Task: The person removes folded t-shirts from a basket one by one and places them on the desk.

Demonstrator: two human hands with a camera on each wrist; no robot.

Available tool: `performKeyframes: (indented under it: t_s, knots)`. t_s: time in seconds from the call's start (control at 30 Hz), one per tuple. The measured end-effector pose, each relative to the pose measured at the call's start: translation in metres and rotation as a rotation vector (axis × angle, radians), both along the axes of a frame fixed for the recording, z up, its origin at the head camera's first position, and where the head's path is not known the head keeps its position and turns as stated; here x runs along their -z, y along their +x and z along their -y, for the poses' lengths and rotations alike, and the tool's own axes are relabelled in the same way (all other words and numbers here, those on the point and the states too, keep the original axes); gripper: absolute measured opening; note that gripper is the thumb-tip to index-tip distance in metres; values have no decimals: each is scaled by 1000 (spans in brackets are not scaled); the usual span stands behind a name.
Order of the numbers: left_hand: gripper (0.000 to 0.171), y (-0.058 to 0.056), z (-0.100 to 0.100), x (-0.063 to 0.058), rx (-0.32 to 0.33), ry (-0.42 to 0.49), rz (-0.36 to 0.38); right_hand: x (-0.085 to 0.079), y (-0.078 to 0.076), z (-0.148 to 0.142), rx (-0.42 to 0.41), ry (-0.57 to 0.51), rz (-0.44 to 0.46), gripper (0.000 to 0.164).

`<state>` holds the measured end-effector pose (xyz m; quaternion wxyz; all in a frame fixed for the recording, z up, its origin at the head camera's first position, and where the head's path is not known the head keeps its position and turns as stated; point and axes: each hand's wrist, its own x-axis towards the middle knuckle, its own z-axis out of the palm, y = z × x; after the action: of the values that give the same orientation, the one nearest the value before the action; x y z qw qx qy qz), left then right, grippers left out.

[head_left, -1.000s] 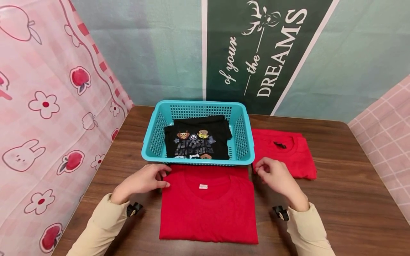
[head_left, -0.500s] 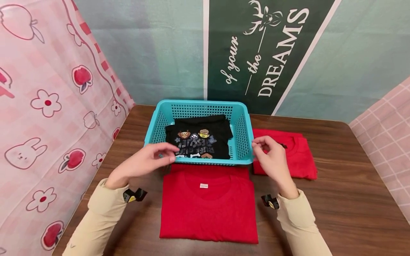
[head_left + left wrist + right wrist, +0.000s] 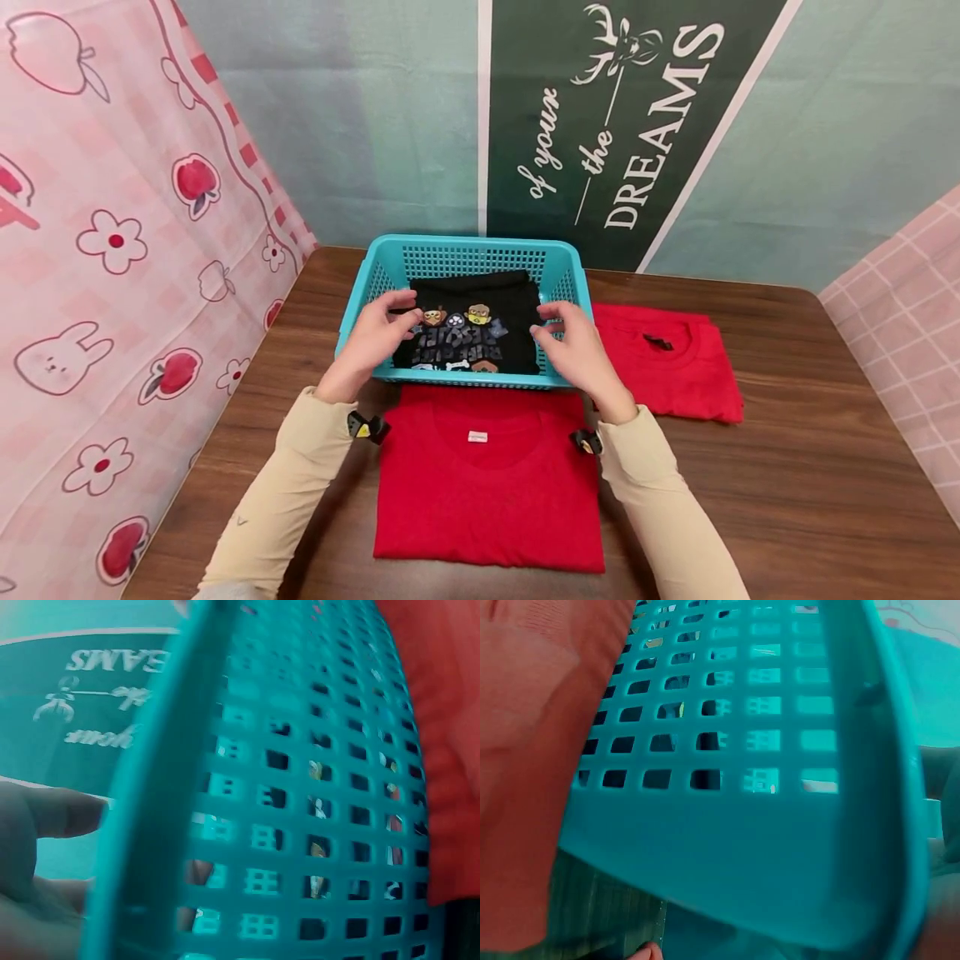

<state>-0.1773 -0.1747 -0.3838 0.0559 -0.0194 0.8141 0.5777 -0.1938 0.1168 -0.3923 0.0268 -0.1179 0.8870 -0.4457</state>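
the black shirt [image 3: 468,333] lies in the blue basket [image 3: 465,379], seemingly wider left to right, between left hand [image 3: 375,332] and right hand [image 3: 576,343], neither clearly nearer; fingers loosely bent, thumbs apart, apparently holding nothing.

We wear a cream left sleeve [image 3: 273,492] with a small dark tick-like mark [image 3: 242,522] and a cream right sleeve [image 3: 667,508], both loosely creased. Our left grip [image 3: 375,333] and right grip [image 3: 576,346] are bare. Small black wrist devices [image 3: 367,428] show touches of yellow.
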Motion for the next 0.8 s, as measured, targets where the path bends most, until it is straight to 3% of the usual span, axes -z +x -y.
performKeyframes:
  t_s: [0.23,0.37,0.57,0.8]
  knots:
    - [48,-15,-2,14,52,-315,78,4,-15,22,-69,197,101,54]
    - [58,-22,-2,18,85,-448,165,8,-21,31,-90,305,178,60]
    - [72,-28,-2,21,151,-525,364,16,-30,34,-114,402,279,67]
    - [82,-31,0,22,189,-572,440,17,-34,31,-134,423,397,71]
